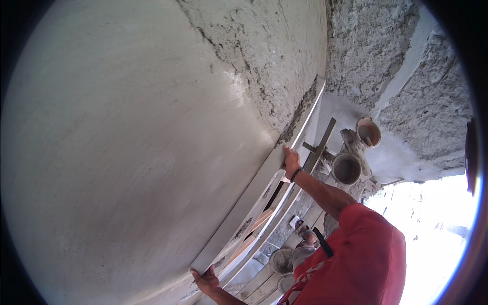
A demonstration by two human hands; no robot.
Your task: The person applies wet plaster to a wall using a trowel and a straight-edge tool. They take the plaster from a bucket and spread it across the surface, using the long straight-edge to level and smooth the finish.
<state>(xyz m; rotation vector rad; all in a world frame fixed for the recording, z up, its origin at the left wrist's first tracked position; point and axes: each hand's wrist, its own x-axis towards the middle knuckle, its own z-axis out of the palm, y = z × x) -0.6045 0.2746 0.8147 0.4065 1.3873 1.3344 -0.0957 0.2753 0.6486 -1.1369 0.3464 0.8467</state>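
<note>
A long, flat grey straightedge (241, 213) lies slantwise against a plastered surface. My left hand (206, 280) is closed on its lower end, fingers curled over the edge. Farther up, my right hand (291, 162), with a dark band at the wrist, grips the same straightedge near its middle. Beyond that hand, wet mortar (303, 114) has gathered along the straightedge's upper stretch. Smooth grey plaster (142, 152) spreads to the left of the tool. Rougher, cracked plaster (254, 66) borders it above. My red sleeve hides part of what lies behind it.
Two mortar-caked buckets (346, 169) stand right of my right hand, near a long narrow board (324, 137). Another bucket (281, 262) is lower down, beside planks (262, 284). A rough grey wall (376, 56) rises at upper right. Bright daylight glares at the right.
</note>
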